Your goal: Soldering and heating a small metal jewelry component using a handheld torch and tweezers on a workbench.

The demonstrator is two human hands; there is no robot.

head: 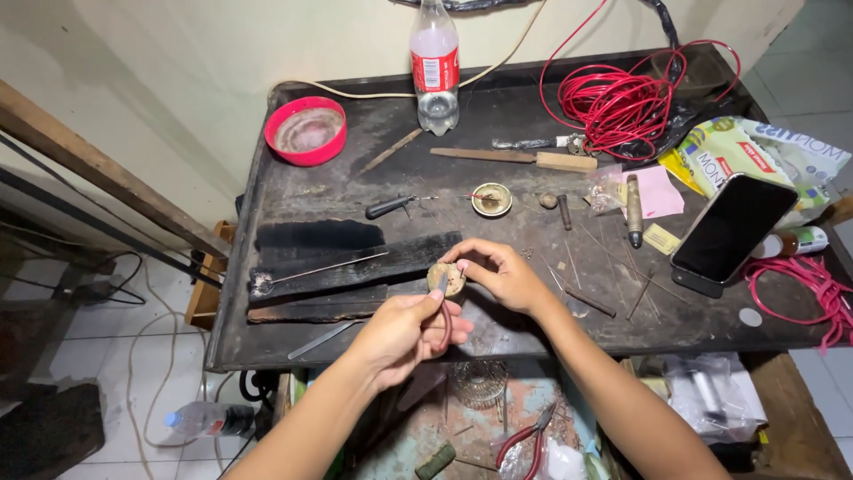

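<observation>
Just in front of the charred wooden block (355,267), the right hand (502,276) pinches a small, light, rigid-looking disc (447,278) by its rim while the left hand (404,333) clamps red-handled pliers (442,316) against it.

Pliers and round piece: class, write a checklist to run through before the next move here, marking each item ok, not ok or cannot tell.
1. Left hand grips pliers: ok.
2. Right hand holds round piece: ok.
3. Pliers tip meets the piece: ok.
4. Piece held over the bench: ok.
5. Phone away from both hands: ok.
6. Grip firm enough: cannot tell.
</observation>
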